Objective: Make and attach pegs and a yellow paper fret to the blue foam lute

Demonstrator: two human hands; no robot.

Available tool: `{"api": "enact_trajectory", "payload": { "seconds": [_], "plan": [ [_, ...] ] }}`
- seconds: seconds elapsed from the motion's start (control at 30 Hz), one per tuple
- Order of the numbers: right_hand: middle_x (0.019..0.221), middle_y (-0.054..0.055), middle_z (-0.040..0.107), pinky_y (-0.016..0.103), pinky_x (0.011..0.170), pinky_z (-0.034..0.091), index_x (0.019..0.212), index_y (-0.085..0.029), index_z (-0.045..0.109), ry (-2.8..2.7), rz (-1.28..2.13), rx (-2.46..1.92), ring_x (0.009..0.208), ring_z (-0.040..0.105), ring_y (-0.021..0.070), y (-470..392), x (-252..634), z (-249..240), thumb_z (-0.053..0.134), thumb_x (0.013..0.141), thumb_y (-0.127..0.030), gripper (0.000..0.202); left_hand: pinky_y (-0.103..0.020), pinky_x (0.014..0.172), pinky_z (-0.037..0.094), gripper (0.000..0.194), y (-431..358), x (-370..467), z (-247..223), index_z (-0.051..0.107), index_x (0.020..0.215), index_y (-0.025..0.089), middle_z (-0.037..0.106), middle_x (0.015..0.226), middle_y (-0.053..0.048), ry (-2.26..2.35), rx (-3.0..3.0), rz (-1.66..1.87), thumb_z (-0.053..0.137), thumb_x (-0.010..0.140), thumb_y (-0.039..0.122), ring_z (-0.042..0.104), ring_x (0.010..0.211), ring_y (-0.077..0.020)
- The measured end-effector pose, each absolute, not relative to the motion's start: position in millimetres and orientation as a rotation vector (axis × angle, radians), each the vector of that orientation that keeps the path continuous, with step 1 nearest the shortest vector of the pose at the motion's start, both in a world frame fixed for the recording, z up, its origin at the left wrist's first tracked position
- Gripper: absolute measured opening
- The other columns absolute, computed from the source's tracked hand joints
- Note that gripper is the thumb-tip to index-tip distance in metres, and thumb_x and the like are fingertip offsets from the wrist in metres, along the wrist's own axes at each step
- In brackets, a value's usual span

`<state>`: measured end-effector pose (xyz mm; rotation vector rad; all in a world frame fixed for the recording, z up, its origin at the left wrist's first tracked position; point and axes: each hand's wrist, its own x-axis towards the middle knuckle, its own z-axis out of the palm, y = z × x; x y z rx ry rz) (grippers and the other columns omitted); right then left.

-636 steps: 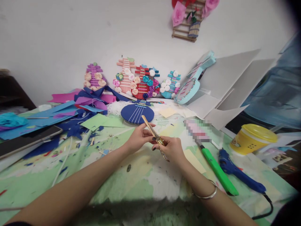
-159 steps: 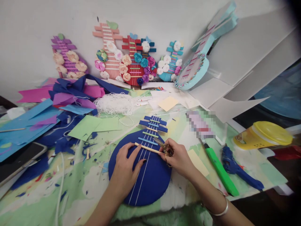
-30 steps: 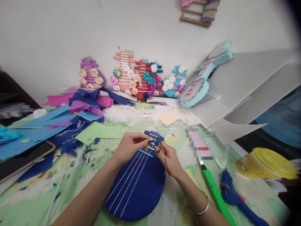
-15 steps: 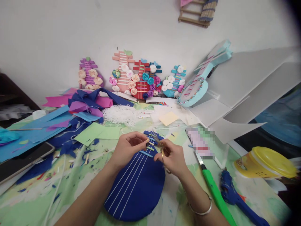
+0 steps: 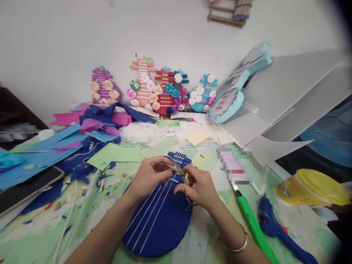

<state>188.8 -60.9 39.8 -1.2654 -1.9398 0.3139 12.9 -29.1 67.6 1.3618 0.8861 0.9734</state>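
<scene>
A dark blue model lute (image 5: 165, 223) lies on the table in front of me, with white strings down its body and small coloured strips across its neck. My right hand (image 5: 202, 185) has its fingers in the gold handles of a pair of scissors (image 5: 178, 168). The blades are parted over the neck and point at my left fingertips. Above the upper body of the lute, my left hand (image 5: 151, 176) is closed in a pinch. What it pinches is too small and too covered to name.
A green-handled knife (image 5: 250, 220) and a blue glue gun (image 5: 277, 227) lie right, near a yellow tub (image 5: 310, 189). White string (image 5: 140, 134) is heaped behind. Coloured paper (image 5: 63, 146) and a phone (image 5: 30, 187) lie left. Decorated model lutes (image 5: 165, 91) lean on the wall.
The scissors have come up to my left fingertips, and their parted blades now show over the neck. My left hand has shifted slightly. The lute stays in place.
</scene>
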Motion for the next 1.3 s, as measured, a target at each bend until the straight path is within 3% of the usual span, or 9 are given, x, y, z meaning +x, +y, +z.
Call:
{"api": "enact_trajectory", "payload": {
  "seconds": [0.33,0.47,0.6,0.73,0.97,1.3],
  "plan": [
    [0.053,-0.002,0.055,0.020,0.048,0.030,0.074,-0.018,0.061,-1.930,0.292,-1.321,0.049,0.045,0.0096,-63,188,36,0.061,0.072,-0.052,0.034,-0.016,0.041,0.036,0.008,-31,14,71,0.062,0.071,0.012,0.055,0.053,0.001,0.945,1.393,0.965,0.065,0.067,0.018,0.048,0.045,-0.0062],
    [0.048,-0.002,0.053,0.020,0.047,0.029,0.062,-0.017,0.057,-1.942,0.201,-1.371,0.045,0.043,0.0086,-61,190,35,0.060,0.073,-0.052,0.036,-0.017,0.040,0.035,0.014,-31,14,69,0.059,0.066,0.013,0.053,0.052,0.001,0.949,1.371,0.971,0.067,0.068,0.025,0.049,0.045,-0.0072],
    [0.048,-0.003,0.049,0.020,0.048,0.029,0.065,-0.017,0.057,-1.881,0.235,-1.397,0.045,0.040,0.0084,-61,190,37,0.062,0.071,-0.049,0.033,-0.017,0.043,0.038,0.016,-31,15,72,0.060,0.067,0.013,0.056,0.057,0.000,0.991,1.427,0.986,0.067,0.068,0.027,0.050,0.049,-0.0076],
    [0.049,-0.007,0.042,0.019,0.046,0.028,0.070,-0.018,0.053,-1.759,0.423,-1.394,0.046,0.036,0.0076,-61,189,38,0.064,0.069,-0.043,0.027,-0.019,0.056,0.045,0.016,-31,16,74,0.059,0.068,0.013,0.058,0.065,0.000,1.047,1.463,1.099,0.069,0.065,0.025,0.054,0.063,-0.0095],
    [0.048,-0.007,0.037,0.019,0.043,0.024,0.062,-0.019,0.046,-1.727,0.709,-1.335,0.046,0.031,0.0071,-67,178,38,0.063,0.070,-0.037,0.027,-0.023,0.065,0.047,0.016,-34,19,70,0.058,0.070,0.014,0.059,0.069,0.000,0.958,1.380,1.247,0.071,0.064,0.021,0.057,0.068,-0.0110],
    [0.049,-0.006,0.041,0.020,0.045,0.026,0.066,-0.020,0.047,-1.831,0.580,-1.350,0.046,0.035,0.0081,-74,176,43,0.062,0.071,-0.039,0.024,-0.024,0.064,0.048,0.014,-40,24,71,0.055,0.061,0.015,0.052,0.066,0.002,1.012,1.432,1.357,0.068,0.062,0.013,0.054,0.066,-0.0109]
  ]
}}
